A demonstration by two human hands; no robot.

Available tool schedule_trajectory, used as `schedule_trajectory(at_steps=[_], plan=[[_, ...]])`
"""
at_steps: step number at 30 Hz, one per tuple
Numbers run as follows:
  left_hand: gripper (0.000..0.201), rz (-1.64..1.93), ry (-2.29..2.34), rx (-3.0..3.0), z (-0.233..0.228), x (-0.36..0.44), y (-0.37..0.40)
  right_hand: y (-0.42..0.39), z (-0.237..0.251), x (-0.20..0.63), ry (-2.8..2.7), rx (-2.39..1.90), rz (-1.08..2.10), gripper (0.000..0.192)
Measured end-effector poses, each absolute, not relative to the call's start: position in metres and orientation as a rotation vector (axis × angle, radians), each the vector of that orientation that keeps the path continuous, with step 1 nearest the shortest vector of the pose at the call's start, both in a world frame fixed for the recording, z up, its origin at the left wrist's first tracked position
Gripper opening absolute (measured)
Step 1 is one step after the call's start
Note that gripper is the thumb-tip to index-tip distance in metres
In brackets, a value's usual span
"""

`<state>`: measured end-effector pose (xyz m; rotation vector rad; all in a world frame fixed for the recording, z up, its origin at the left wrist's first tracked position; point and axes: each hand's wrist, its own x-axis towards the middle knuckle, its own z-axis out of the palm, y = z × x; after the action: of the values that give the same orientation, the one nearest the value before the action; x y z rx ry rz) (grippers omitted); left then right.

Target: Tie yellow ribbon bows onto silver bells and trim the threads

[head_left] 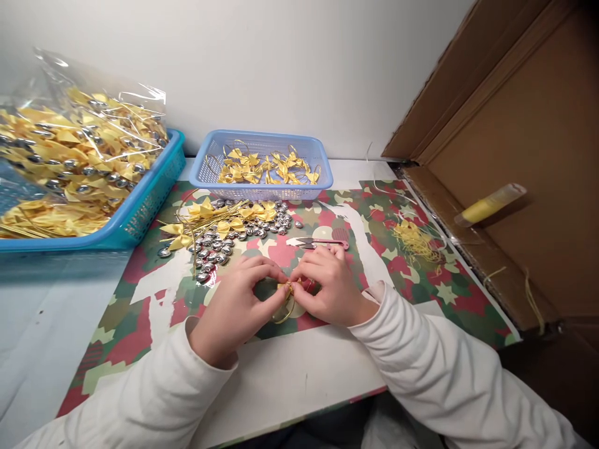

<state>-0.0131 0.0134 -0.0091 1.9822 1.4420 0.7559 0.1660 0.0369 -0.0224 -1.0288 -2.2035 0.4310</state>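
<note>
My left hand [246,293] and my right hand [327,280] meet fingertip to fingertip above the patterned sheet. Both are closed in a pinch on a small yellow ribbon bow [290,288], mostly covered by the fingers. A loop of gold cord [284,315] hangs below it. Just beyond the right hand lies a pair of thread snips [322,242] with a pink handle. Silver bells [215,249] are piled past the left hand. Among them rest several yellow bows with gold cords [224,221].
A blue basket [262,190] holding bows stands at the back. To the left, a larger blue basket [154,206] carries a clear bag [93,137] of bows with bells. Yellow thread scraps [416,242] lie right, near a cardboard wall [524,125] with a yellow tube [489,206].
</note>
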Motion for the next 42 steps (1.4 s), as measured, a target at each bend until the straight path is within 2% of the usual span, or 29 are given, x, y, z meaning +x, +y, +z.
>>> schedule_trajectory(at_steps=[20,33,42], plan=[[0.019,0.707,1.502,1.898,-0.0084,-0.0096,0.0125,0.0368,-0.0226,0.1653,-2.202,-1.036,0.438,0.014],[0.019,0.77,1.496,1.892,-0.0071,-0.008,0.0102,0.0348,-0.0168,0.1647,-2.171,-1.157,0.622,0.013],[0.021,0.794,1.509,1.877,-0.0074,-0.0075,0.0091,0.0344,-0.0163,0.1642,-2.129,-1.178,0.633,0.015]])
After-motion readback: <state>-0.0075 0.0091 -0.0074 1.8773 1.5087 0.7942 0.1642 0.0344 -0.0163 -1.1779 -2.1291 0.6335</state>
